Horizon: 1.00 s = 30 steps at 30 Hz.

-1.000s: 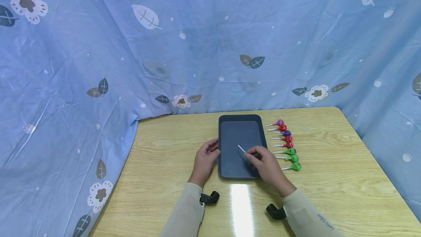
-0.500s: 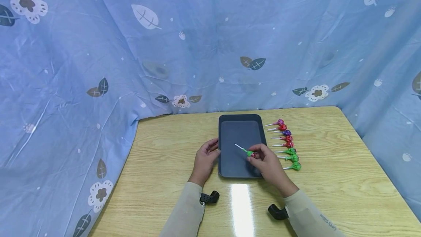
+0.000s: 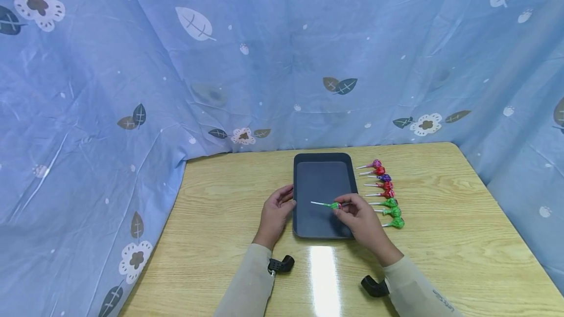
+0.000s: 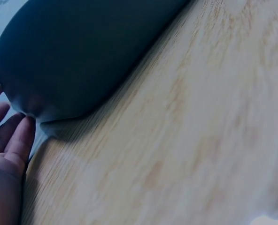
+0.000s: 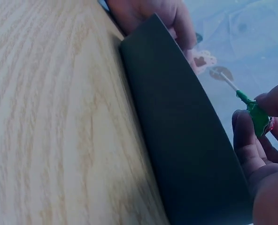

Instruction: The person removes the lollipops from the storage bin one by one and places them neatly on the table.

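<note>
Over the dark grey tray (image 3: 323,180), my right hand (image 3: 359,216) pinches a green-wrapped lollipop (image 3: 336,205) by its candy end. Its white stick points left in the head view. In the right wrist view, thumb and fingers close around the lollipop's (image 5: 258,117) green and red head, above the tray's side wall (image 5: 176,117). My left hand (image 3: 275,214) rests at the tray's left side, fingertips against the outer wall. The left wrist view shows the left hand's fingers (image 4: 21,136) touching the tray's outer wall (image 4: 78,61).
To the tray's right, several wrapped lollipops (image 3: 387,186) lie in a column, sticks toward the tray: pink, red and purple farther back, green ones nearest. They lie on a wooden table (image 3: 229,199). A blue patterned curtain (image 3: 264,62) hangs behind and at both sides.
The lollipop in my right hand has turned from slanting up-left to nearly level, its green wrapper now plainly visible. The right hand shifted slightly right; the left hand stayed put.
</note>
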{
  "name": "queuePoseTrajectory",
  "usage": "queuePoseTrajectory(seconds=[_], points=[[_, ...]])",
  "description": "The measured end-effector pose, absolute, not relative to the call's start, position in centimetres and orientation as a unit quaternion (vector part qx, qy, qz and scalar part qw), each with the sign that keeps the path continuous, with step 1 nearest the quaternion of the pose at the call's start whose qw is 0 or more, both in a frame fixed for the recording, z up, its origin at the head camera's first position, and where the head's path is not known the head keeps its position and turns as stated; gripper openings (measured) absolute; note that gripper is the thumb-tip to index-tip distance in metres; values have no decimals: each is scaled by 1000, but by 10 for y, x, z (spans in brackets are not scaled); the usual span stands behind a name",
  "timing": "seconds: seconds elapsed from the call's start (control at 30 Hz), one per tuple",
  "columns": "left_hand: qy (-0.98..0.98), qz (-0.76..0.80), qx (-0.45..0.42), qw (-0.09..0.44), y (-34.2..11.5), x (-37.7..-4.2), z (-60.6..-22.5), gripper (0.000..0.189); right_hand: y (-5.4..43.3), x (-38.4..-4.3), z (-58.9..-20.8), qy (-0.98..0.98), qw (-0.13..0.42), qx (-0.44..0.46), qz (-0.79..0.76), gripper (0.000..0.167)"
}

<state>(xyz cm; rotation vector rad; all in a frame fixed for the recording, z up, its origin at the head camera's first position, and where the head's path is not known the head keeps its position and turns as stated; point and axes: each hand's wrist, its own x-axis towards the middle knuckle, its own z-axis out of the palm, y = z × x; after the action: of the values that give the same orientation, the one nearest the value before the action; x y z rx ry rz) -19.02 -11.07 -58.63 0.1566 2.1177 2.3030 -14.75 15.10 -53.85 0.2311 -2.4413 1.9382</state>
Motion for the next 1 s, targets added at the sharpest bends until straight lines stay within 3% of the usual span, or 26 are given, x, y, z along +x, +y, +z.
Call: queuePoseTrajectory(seconds=[1.0], points=[[675, 736, 53, 4, -109, -190, -586, 47, 189, -143, -535, -764, 20, 49, 643, 22]])
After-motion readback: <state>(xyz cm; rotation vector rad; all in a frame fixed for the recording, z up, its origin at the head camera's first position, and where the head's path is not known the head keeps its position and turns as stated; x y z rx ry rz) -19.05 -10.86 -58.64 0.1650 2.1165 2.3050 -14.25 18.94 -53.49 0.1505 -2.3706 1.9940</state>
